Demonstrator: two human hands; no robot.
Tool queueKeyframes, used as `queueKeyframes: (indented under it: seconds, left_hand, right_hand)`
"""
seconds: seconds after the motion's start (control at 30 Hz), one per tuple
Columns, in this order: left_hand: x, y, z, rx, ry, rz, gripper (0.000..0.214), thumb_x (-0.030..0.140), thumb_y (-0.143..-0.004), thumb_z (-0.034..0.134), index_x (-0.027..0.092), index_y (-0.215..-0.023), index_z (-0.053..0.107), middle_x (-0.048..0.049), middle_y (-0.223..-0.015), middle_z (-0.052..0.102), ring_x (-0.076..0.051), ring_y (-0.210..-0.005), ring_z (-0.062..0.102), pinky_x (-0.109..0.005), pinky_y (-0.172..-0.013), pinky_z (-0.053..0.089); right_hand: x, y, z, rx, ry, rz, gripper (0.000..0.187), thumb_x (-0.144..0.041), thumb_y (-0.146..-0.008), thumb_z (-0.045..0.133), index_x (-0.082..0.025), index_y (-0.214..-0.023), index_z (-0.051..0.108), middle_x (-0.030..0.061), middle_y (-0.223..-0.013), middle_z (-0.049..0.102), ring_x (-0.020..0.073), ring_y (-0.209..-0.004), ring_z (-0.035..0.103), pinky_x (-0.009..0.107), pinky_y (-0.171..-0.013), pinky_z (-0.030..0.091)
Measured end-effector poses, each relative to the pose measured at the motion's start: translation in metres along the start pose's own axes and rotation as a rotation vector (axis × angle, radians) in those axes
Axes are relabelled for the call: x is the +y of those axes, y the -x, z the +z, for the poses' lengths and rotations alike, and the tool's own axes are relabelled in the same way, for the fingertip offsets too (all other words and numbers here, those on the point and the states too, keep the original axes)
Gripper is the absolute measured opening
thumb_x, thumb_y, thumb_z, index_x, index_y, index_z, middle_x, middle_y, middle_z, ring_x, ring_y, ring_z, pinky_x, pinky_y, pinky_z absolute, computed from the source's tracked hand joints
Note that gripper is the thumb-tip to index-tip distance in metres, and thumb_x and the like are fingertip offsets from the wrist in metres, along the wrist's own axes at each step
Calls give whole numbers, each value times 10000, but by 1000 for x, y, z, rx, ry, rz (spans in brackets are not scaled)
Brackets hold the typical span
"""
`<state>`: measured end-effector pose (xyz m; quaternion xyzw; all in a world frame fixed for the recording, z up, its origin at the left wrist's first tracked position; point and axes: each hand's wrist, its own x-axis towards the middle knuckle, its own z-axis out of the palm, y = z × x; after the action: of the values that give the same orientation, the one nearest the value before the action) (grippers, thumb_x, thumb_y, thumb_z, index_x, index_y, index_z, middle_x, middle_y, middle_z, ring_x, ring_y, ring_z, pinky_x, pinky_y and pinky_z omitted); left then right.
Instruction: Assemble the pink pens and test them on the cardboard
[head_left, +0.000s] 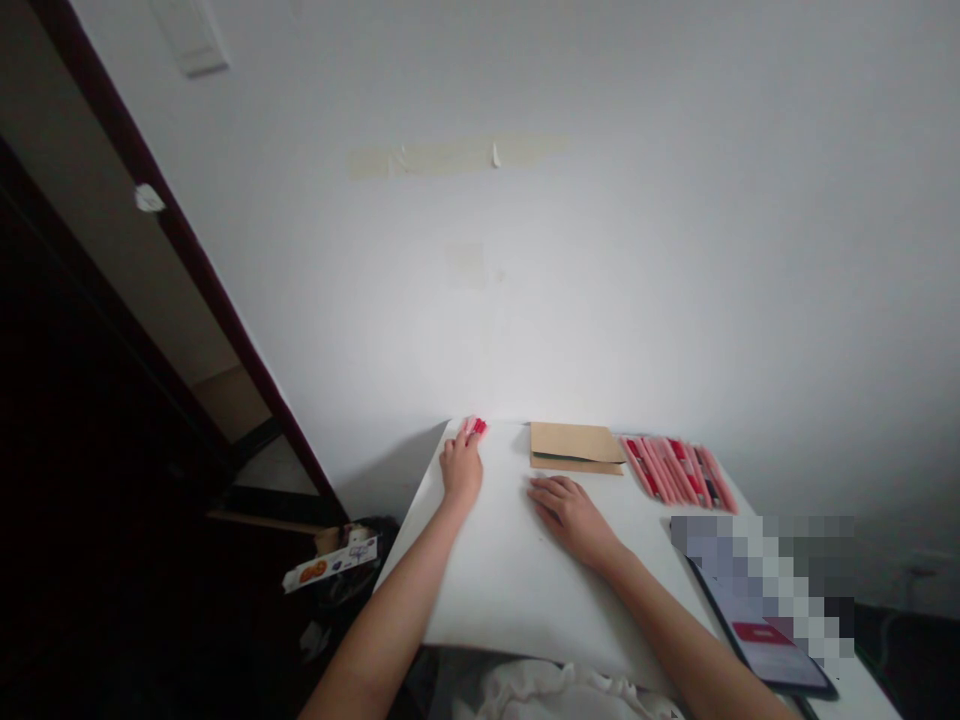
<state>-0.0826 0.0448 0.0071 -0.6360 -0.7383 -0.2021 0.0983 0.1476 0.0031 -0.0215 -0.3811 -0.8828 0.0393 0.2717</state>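
Observation:
At the table's far left corner, my left hand [463, 468] has its fingers bent over a small bunch of pink and red pen-like sticks [477, 426]. The hand partly covers them, so their exact kind and number stay unclear. My right hand [568, 507] lies palm down on the white table [517, 590], fingers stretched out, holding nothing. Just beyond its fingertips is a flat brown cardboard folder or box [574, 443] with a dark gap along its front edge. Right of that, several similar pink, red and dark sticks [679, 472] lie side by side.
A tablet [772, 640], partly blurred out, lies at the table's right edge. The white wall [510, 340] rises directly behind the table. On the floor at left stand a dark bag and a white printed carton [334, 565], near a dark door frame [225, 290].

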Motion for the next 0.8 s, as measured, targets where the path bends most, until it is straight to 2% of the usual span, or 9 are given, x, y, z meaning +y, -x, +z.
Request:
queueKeyframes:
  seconds: [0.3, 0.53, 0.8]
  left_hand:
    - [26, 5, 6, -56, 53, 62, 488, 156, -889, 454, 326, -1332, 571, -23, -1493, 481, -237, -1149, 516, -409, -969, 476]
    - [49, 9, 8, -42, 81, 82, 507, 170, -889, 456, 366, -1347, 553, 4, -1501, 471, -255, -1108, 513, -419, -915, 499]
    - [52, 9, 9, -26, 62, 81, 509, 191, -898, 471, 385, -1364, 532, -7, -1481, 487, -265, -1090, 513, -417, -886, 501]
  right_hand:
    - [1, 0, -1, -14, -15, 7, 331, -223, -956, 496, -245, -1243, 659, 67, -1313, 641, 229, -1202, 550, 428, -1048, 449]
    - [0, 2, -6, -5, -29, 0, 322, -226, -965, 488, -243, -1235, 663, 67, -1302, 648, 214, -1195, 559, 406, -1043, 455]
    - [-1, 1, -7, -9, -32, 6, 326, -205, -949, 512, -245, -1235, 661, 68, -1306, 645, 222, -1201, 555, 421, -1050, 449]
